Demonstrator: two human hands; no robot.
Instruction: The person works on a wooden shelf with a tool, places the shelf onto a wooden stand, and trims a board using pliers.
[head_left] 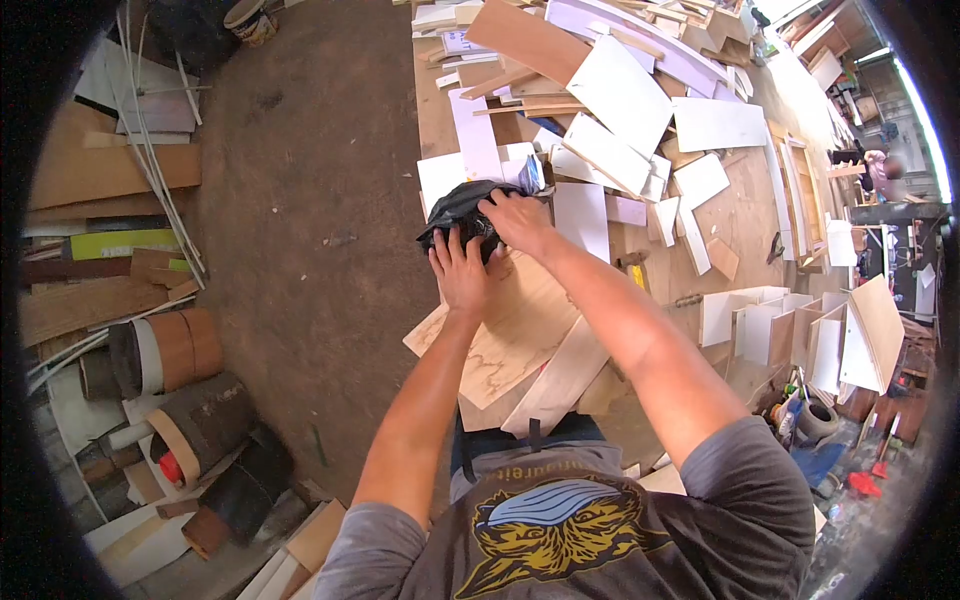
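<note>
A crumpled black plastic bag (462, 205) lies at the left edge of the worktable, on top of pale boards. The fingers of my left hand (463, 272) are hooked over the bag's near side. My right hand (518, 220) grips its right side, with the fingers bent into the plastic. What is inside the bag is hidden. Just beyond my right hand is a small blue and white packet (530, 175), partly covered. Below both hands lies a light plywood sheet (520, 325), with a narrow plank (555, 375) beside it.
White and brown board offcuts (620, 95) are heaped across the far table. Upright panels (765, 325) stand at the right, near a yellow object (637, 275). Rolled sheets (175, 350) and stacked boards (130, 180) line the left. Another person (880, 172) is far right. Brown floor (300, 180) lies left of the table.
</note>
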